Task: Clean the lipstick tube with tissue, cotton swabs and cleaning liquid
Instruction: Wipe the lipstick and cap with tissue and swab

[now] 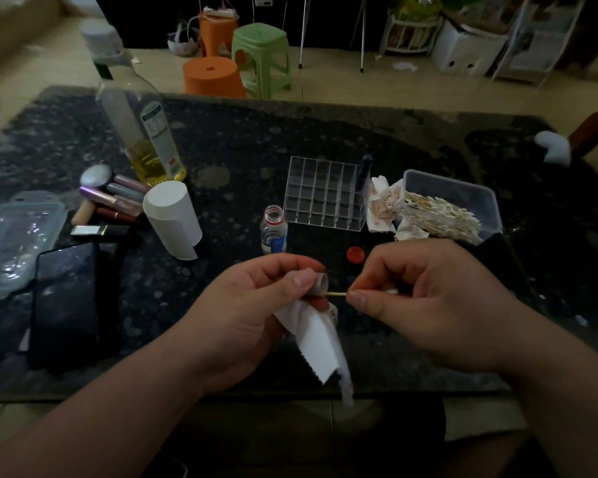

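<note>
The left hand [252, 305] was curled round a white tissue [316, 343], thumb pressed on top; whatever the tissue wrapped was hidden, so the lipstick tube could not be seen there. The tissue's loose tail hung below the grip, thin and crinkled, with a saw-toothed edge. The right hand [425, 305] pinched a cotton swab [337, 293] between thumb and forefinger, its slim pale stick running leftward into the tissue bundle; the tip was buried there.

Just beyond the two grips stood a small clear bottle [274, 229], uncapped, with a blue label, and its round red cap [355, 254] lay flat beside it on the dark speckled stone table [256, 150]. Farther left of the grip lay a black phone [66, 301], glossy and flat, and a white tissue roll [173, 219] stood tilted. Beyond the roll lay a cluster of lipstick tubes [114, 201], metallic pink and purple. Right of the bottle sat crumpled, red-stained tissues [384, 205] against a clear tub of cotton swabs [453, 208]. A clear gridded organizer [325, 194] stood behind the bottle. Farthest left rose a tall clear bottle with yellow liquid [145, 132].
</note>
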Available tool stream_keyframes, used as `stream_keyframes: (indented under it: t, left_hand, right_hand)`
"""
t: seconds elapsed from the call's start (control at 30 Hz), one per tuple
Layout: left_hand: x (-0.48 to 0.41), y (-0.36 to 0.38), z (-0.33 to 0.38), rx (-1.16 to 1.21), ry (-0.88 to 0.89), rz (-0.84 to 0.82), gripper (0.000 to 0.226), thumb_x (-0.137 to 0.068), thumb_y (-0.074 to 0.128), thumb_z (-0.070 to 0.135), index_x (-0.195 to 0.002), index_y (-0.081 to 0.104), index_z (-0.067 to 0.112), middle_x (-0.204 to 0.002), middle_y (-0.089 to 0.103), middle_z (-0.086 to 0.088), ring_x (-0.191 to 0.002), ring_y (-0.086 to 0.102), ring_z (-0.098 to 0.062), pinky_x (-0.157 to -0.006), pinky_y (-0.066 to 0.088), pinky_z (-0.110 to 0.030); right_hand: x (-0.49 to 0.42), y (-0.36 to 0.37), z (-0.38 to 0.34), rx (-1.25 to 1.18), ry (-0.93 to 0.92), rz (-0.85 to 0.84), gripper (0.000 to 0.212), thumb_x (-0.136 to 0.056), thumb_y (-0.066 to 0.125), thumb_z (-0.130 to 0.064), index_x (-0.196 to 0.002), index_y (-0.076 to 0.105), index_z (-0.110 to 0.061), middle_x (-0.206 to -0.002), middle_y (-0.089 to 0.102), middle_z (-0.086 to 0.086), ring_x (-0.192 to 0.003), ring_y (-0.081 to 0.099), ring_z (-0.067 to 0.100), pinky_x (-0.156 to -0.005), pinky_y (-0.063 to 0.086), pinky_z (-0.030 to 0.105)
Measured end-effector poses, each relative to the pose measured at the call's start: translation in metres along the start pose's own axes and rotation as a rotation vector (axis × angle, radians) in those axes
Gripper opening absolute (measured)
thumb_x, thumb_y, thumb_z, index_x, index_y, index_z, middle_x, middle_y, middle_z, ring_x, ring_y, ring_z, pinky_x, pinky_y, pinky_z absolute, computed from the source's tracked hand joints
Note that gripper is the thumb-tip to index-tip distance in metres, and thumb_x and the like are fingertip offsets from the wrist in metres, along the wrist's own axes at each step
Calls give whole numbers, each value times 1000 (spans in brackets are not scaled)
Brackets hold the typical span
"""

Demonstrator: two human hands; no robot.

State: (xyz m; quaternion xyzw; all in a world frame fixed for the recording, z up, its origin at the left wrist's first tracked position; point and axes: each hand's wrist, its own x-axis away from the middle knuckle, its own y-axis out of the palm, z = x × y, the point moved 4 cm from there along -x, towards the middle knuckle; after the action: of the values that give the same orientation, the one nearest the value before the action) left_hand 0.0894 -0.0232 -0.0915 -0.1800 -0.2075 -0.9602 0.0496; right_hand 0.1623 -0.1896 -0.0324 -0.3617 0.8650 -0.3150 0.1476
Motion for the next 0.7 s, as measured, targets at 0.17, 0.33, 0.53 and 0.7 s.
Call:
stream_keyframes:
  t: [0.17, 0.33, 0.53, 0.7]
  left_hand:
    - [0, 1, 2, -29, 11, 11, 19, -81, 61, 19, -91, 78, 16, -83, 72, -5, -76, 70, -13, -76, 55, -37]
    - [0, 2, 3, -11, 21, -19, 19, -83, 63, 13, -92, 78, 19, -89, 75, -6, -86, 71, -19, -86, 50, -46]
    - [0, 0, 3, 14, 19, -61, 23, -81, 65, 5, -94, 78, 18, -97, 76, -10, -90, 73, -21, -76, 59, -33]
    - [1, 1, 4, 31, 26, -54, 24, -80, 65, 3, -93, 79, 17, -99, 77, -14, -94, 74, -24, -77, 60, -31]
  right_hand:
    - [1, -5, -4, 115, -40, 142, 17, -82, 77, -17, -75, 70, -29, -62, 64, -8, -63, 62, 12, -50, 49, 17]
    - [3, -4, -6, 193, -50, 120, 19, -83, 77, -21, -72, 66, -31, -68, 62, -18, -62, 60, 5, -49, 40, 12]
    - [5, -4, -3, 39, 70, -8, 12, -83, 76, -25, -73, 71, -27, -70, 67, -15, -61, 61, 4, -54, 49, 18]
    - [4, -11, -4, 91, 63, 114, 14, -86, 74, -25, -72, 70, -28, -68, 67, -10, -54, 58, 8, -46, 43, 14]
